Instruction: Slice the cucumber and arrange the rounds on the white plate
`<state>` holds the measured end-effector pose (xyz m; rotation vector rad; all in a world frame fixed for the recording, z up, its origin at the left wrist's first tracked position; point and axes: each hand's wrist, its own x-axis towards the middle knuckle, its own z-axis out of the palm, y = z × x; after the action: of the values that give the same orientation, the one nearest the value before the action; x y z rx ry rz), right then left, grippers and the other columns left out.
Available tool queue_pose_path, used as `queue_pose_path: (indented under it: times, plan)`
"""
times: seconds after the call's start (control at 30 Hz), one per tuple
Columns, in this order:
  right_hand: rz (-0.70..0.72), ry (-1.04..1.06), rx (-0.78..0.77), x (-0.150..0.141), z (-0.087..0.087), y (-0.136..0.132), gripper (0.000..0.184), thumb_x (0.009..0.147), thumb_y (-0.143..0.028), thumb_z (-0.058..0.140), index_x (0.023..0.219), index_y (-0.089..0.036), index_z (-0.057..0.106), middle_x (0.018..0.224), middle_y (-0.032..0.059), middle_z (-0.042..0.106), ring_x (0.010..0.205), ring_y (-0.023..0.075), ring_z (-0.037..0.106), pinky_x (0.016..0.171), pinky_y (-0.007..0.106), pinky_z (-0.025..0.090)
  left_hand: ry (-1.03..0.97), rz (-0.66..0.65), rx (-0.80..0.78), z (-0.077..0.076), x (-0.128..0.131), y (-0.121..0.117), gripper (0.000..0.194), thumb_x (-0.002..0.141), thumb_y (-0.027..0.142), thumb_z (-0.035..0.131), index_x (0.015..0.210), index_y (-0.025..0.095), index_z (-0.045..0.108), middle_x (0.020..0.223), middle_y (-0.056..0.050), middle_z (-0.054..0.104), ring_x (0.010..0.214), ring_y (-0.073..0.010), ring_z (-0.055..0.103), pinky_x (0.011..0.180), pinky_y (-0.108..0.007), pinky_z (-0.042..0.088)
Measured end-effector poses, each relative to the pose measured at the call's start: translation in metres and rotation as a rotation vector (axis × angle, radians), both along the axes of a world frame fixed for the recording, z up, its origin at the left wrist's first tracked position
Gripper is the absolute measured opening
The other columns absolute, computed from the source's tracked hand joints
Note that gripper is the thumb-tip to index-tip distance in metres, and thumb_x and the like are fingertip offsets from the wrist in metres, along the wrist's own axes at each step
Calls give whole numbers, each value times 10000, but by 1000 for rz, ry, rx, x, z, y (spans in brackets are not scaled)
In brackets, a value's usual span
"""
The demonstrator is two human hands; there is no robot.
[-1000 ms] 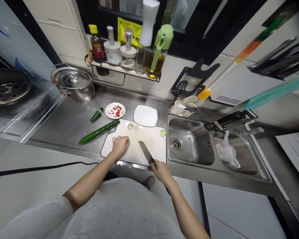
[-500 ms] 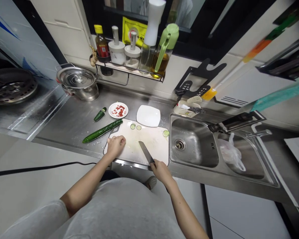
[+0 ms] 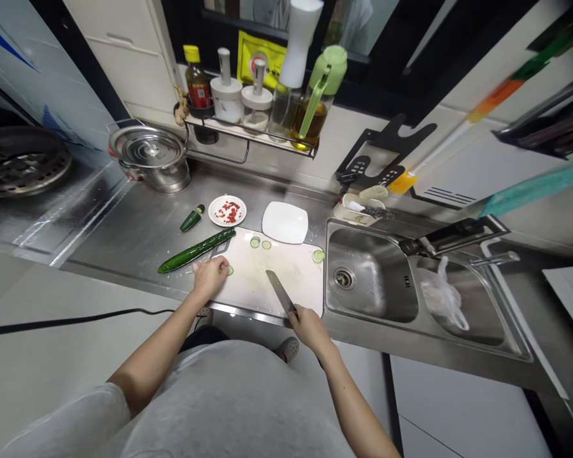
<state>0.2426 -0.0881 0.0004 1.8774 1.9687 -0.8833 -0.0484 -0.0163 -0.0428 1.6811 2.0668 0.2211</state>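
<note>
A stainless-steel table [image 3: 124,235] carries the white cutting board [image 3: 251,289], with pale floor [image 3: 28,369] on the near side of the board and a light wall beyond it. A steel sink [image 3: 370,302] is set in just right of the board. Water drops speckle the metal left of the board, near the long cucumber [image 3: 195,252], whose far end meets the board's far left corner. On the board's left part the left hand [image 3: 210,278] has its fingers bent, a cucumber slice [image 3: 230,271] at their tips — whether pinched, I cannot tell. The right hand [image 3: 310,327], at the board's near right edge, has its fingers wrapped round the handle of a kitchen knife [image 3: 279,292], the blade over the board. More cucumber slices [image 3: 266,245] sit along the board's far edge. Beyond the board, on a wall rack [image 3: 272,141], a yellow-capped bottle [image 3: 199,92] wears a red label with a pale square; behind it, a yellow packet [image 3: 267,60] bears dark characters — too small to read.
</note>
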Motion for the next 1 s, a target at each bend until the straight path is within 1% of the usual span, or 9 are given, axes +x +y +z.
queue_pose_path:
  times: [0.13,0.33,0.47,0.57,0.7,0.87,1.0]
  plan:
    - [11,-10,3,0,-1,1,258,955,-288,405,1007,-173,630,987,101,694,922,197,629,659,246,319,30,8,-4,0,-3,1,159,834,306,517,888,252,657,945,-39,710,997,-266,561,839,-405,300]
    - [7,-9,11,-1,-1,2,264,955,-294,401,1006,-176,632,987,101,697,925,198,630,668,250,322,96,-3,-19,1,-4,0,205,828,314,499,829,238,690,1055,-83,679,1062,-312,511,853,-439,292]
    - [-7,-12,16,2,-2,3,270,958,-300,395,1011,-181,631,992,97,698,927,195,629,668,249,320,81,11,1,7,2,4,235,830,366,506,897,251,700,1082,-85,665,1078,-316,496,873,-446,293]
    - [-11,-8,35,6,-2,3,264,957,-298,396,980,-177,630,963,91,701,906,191,634,653,248,313,40,-5,49,11,16,13,258,848,378,491,969,263,689,1076,-78,662,1058,-301,505,881,-437,295]
    - [-33,-10,54,10,1,4,261,958,-293,398,979,-171,628,949,97,700,902,190,636,642,247,310,-12,-75,102,13,46,36,272,871,372,470,1016,269,676,1086,-80,654,1061,-289,505,890,-428,294]
    - [-62,-27,32,13,5,4,252,959,-302,409,989,-178,626,968,99,697,924,197,633,641,247,316,29,-190,117,9,85,73,315,878,346,465,1120,264,649,1140,-109,617,1109,-314,469,916,-456,280]
    - [-84,-22,21,16,6,3,248,956,-298,413,991,-178,628,976,99,699,922,199,634,636,244,318,81,-278,113,4,101,93,308,899,286,423,1082,234,665,1151,-138,603,1122,-325,452,913,-469,274]
